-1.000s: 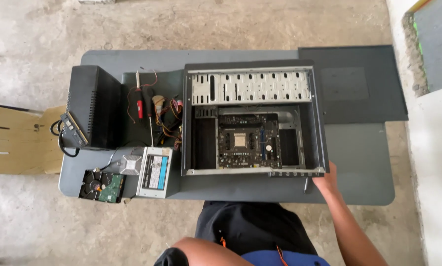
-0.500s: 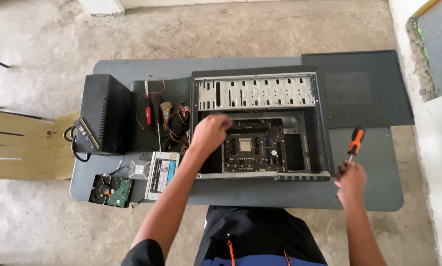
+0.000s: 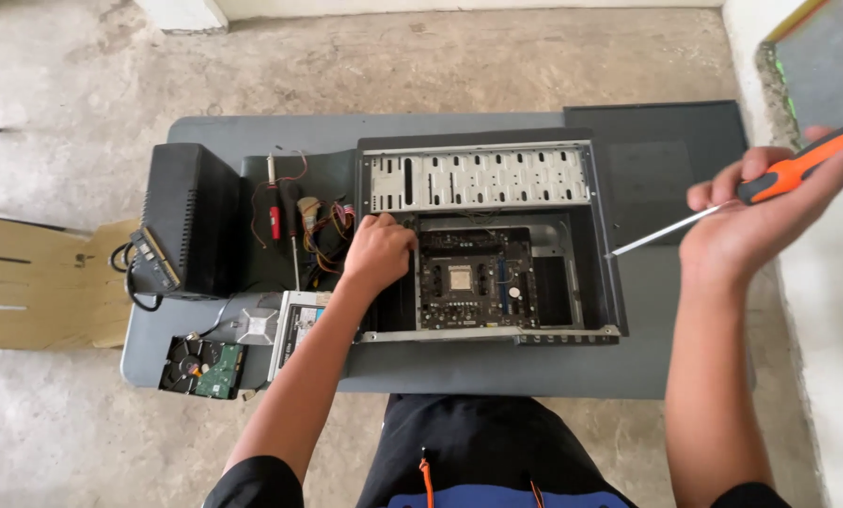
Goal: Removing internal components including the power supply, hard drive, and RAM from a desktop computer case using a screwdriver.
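The left hand (image 3: 376, 252) covers the case's (image 3: 489, 235) left inner corner, and its fingertips are hidden. The screwdriver (image 3: 722, 207) handle is cut off by the right edge. Components on the motherboard (image 3: 478, 277) are too small to identify.

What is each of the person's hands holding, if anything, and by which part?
The right hand holds a screwdriver by its orange and black handle. The left hand holds nothing visible; it rests inside the open computer case beside the motherboard.
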